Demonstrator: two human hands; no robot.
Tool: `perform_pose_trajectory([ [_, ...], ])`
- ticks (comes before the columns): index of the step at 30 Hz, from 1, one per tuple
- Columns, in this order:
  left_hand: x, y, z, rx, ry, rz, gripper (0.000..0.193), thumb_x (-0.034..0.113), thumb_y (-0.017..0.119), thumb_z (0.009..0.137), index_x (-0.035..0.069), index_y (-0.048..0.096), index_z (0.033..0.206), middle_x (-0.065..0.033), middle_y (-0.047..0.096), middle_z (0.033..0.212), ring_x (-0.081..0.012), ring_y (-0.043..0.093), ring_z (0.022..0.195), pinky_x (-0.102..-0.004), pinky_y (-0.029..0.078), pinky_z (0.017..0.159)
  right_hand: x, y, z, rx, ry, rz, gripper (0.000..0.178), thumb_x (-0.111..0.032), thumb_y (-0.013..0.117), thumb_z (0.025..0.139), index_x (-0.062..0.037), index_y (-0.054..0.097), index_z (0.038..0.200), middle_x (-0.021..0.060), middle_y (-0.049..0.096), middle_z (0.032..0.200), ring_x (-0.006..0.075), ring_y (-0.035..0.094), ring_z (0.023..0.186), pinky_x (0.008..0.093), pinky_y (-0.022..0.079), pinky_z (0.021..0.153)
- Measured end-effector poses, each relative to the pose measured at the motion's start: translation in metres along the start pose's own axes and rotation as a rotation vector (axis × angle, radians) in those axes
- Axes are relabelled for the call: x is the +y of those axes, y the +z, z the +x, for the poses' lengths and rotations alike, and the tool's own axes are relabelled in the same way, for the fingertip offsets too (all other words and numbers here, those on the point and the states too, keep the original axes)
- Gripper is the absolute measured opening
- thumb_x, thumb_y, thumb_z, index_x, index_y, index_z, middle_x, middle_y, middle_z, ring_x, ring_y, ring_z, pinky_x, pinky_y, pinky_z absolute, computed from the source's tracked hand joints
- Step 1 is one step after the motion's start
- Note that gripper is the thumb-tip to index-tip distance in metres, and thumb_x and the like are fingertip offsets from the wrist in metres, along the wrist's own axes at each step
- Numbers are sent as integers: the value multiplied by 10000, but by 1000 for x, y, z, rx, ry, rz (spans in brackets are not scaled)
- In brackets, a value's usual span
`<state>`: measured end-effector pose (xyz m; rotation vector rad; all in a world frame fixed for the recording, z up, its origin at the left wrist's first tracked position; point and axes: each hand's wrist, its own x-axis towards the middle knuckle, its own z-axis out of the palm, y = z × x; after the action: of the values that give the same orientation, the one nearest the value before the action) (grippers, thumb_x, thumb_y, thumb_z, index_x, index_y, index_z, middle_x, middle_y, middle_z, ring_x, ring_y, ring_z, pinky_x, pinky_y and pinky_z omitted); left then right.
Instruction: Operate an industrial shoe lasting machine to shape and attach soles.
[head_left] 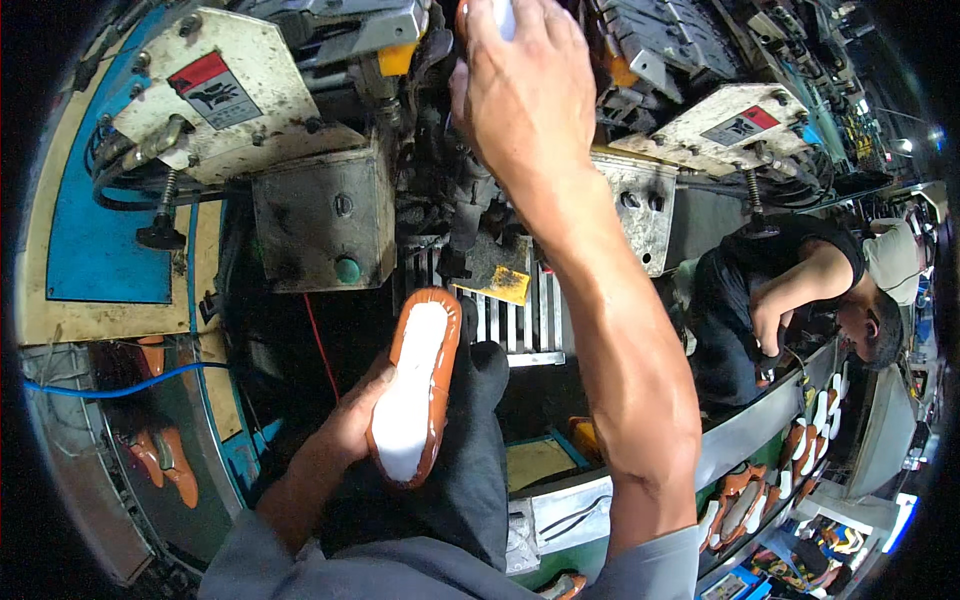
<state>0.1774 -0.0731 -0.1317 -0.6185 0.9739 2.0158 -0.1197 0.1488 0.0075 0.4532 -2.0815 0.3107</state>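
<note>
My left hand (352, 418) is closed round the side of a brown shoe upper (436, 395), held in front of my lap. Its underside faces up, showing a white insole board (410, 400) with glossy brown leather folded over round the rim. My right arm reaches far forward to the machine. There my right hand (530, 95) is closed over another brown shoe (463, 22) with a white bottom, at the top edge of the view. The fingers and knuckles hide most of that shoe, and what supports it cannot be made out.
Scuffed machine plates (225, 100) with warning labels flank the work spot. A grey control box (325, 220) carries a green button. Brown shoes (165, 465) lie at the left. Several more shoes (740, 505) fill a conveyor at the right, where a co-worker (790, 300) bends over.
</note>
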Motion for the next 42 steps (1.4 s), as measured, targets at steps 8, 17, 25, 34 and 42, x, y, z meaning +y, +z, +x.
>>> perform_pose_trajectory([
  [8, 16, 19, -2, -78, 105, 56, 712, 498, 496, 1160, 78, 351, 1715, -171, 565, 1612, -321, 601, 1433, -515, 500, 1209, 6, -29, 8, -149, 15, 199, 453, -169, 706, 968, -7, 703, 1391, 323, 632, 1444, 472, 564, 1405, 561, 410, 1237],
  [17, 6, 19, -59, -308, 112, -68, 822, 601, 529, 1115, 41, 359, 1692, -241, 601, 1560, -427, 673, 1331, -618, 567, 1118, -77, -152, -132, -532, 692, 788, 669, -392, 660, 1112, -89, 483, 1682, 320, 304, 1776, 449, 268, 1672, 525, 234, 1354],
  [25, -63, 6, -116, -315, 195, -98, 689, 390, 498, 1192, 117, 242, 1770, -143, 492, 1675, -274, 552, 1499, -475, 492, 1230, -207, -210, -225, -382, 1437, 1462, 743, -144, 748, 1063, -92, 401, 1718, 119, 651, 1507, 196, 632, 1320, 363, 513, 1146],
  [34, -135, -78, -224, -80, 447, -233, 758, 295, 703, 1081, 108, 349, 1724, -119, 620, 1527, -254, 670, 1285, -449, 553, 1097, -316, -196, -250, -847, 1451, 1670, 607, -382, 711, 1115, -41, 561, 1593, 111, 682, 1479, 204, 679, 1291, 399, 570, 1098],
  [42, -217, -313, -431, 1085, 824, 752, 756, 274, 810, 978, 114, 498, 1649, -149, 587, 1598, -313, 534, 1480, -448, 420, 1262, -328, -211, -256, -1113, 1226, 1547, 474, -290, 733, 1095, -5, 658, 1466, 201, 764, 1351, 321, 774, 1175, 453, 617, 1041],
])
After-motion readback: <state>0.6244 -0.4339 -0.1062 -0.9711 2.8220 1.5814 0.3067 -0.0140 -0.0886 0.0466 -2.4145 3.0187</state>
